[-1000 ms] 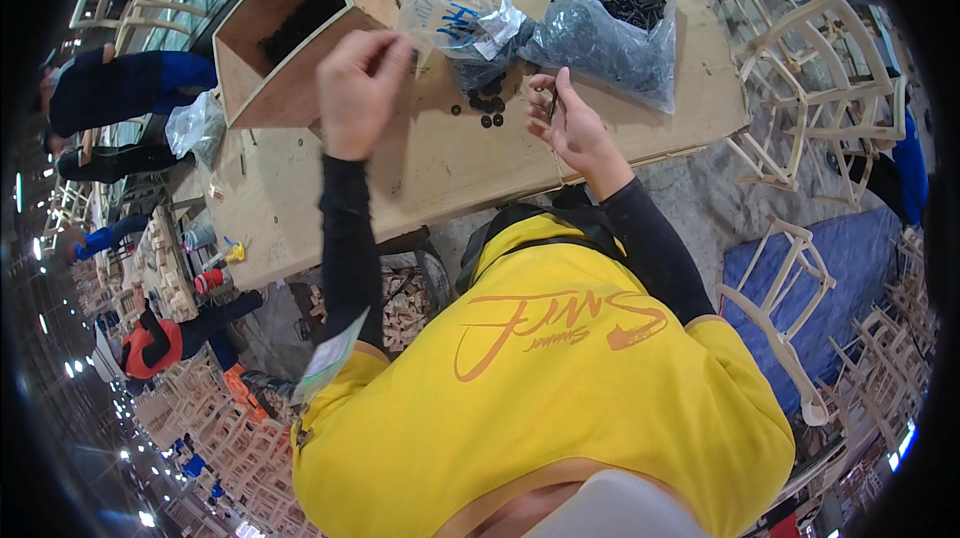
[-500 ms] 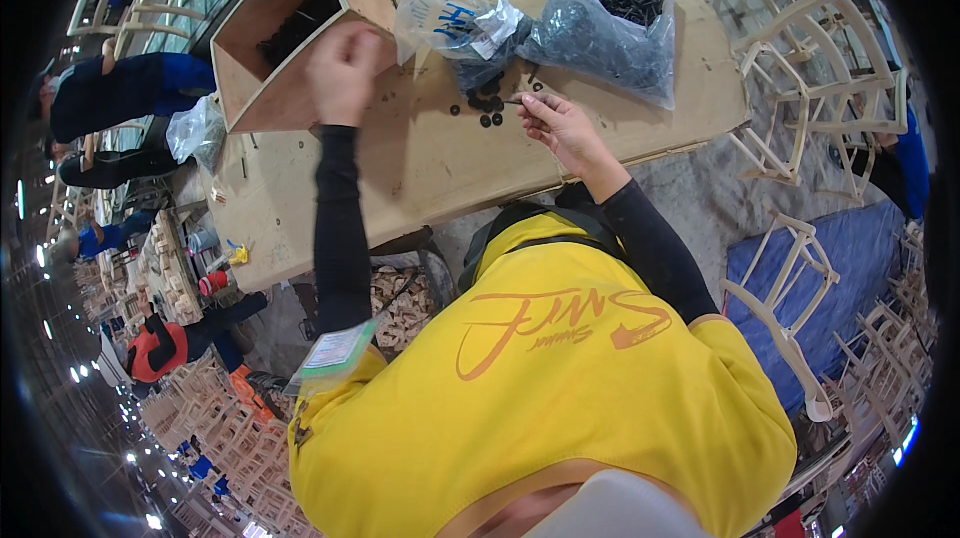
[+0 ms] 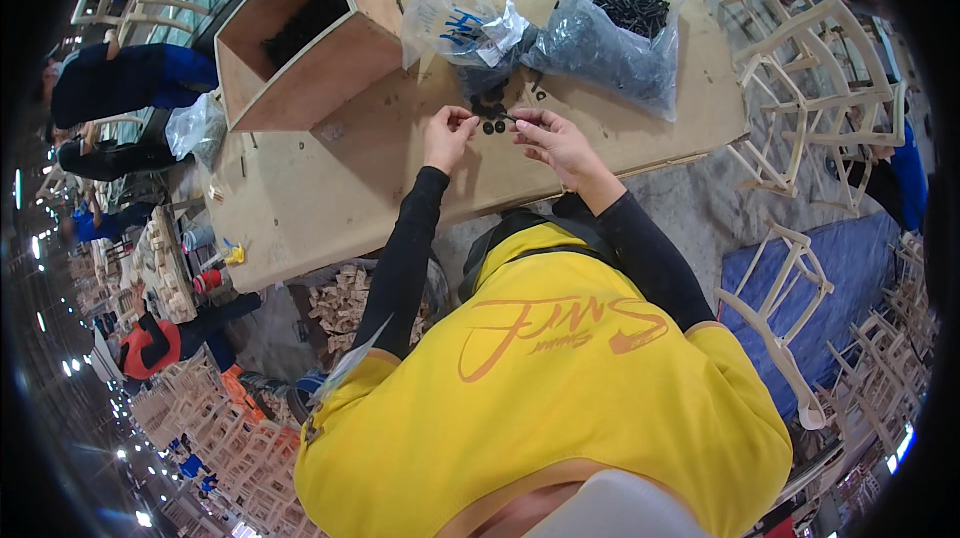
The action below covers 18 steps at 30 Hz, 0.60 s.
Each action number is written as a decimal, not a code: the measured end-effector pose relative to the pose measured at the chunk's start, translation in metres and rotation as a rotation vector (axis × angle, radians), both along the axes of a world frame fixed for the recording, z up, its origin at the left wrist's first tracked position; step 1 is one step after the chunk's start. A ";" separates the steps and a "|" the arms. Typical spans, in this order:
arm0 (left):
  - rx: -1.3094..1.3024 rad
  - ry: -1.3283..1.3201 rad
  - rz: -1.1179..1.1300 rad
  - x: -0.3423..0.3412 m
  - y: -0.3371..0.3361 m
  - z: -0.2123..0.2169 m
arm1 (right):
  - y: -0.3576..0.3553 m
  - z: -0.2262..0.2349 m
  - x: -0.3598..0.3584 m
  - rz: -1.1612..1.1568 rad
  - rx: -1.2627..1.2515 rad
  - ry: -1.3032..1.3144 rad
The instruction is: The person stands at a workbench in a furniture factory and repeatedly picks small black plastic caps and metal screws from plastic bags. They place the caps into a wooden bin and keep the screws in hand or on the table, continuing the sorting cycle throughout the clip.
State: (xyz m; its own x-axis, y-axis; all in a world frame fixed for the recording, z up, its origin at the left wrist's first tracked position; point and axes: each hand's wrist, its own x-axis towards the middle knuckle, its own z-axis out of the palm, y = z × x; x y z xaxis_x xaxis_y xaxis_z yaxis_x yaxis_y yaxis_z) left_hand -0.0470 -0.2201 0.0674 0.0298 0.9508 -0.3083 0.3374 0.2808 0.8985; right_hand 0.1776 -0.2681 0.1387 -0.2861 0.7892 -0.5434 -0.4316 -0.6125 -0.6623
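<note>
My right hand (image 3: 562, 150) pinches a short dark bolt (image 3: 509, 118) between thumb and fingers, its shank pointing left. Facing it, my left hand (image 3: 450, 140) is closed in a pinch at the edge of a small pile of black washers (image 3: 490, 98); whatever sits between its fingertips is too small to make out. Two loose washers (image 3: 494, 127) lie between the hands on the wooden table (image 3: 330, 198). Just beyond them are a clear plastic bag with blue marking (image 3: 455, 23) and a larger bag (image 3: 610, 63) full of black bolts.
An open plywood box (image 3: 330, 78) with dark hardware inside stands at the table's far left. A clear bag (image 3: 205, 128) hangs by the left edge. Wooden chair frames (image 3: 815, 98) stand on the right. Several people are on the left; a person in blue is at the right.
My left hand has come from beside the plywood box, right and nearer, to the washers. My right hand stays by the pile with the bolt.
</note>
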 end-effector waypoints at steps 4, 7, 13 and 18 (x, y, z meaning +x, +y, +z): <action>-0.091 -0.479 0.084 0.020 -0.009 0.047 | 0.002 0.001 -0.001 -0.002 0.004 -0.024; -0.127 -0.589 0.055 0.033 -0.015 0.085 | 0.001 0.006 -0.003 -0.016 0.037 -0.025; -0.088 -0.540 -0.001 0.040 -0.016 0.110 | 0.002 0.008 -0.005 -0.042 0.079 0.025; -0.007 -0.508 0.034 0.041 -0.020 0.109 | 0.002 0.013 -0.004 -0.018 0.099 -0.002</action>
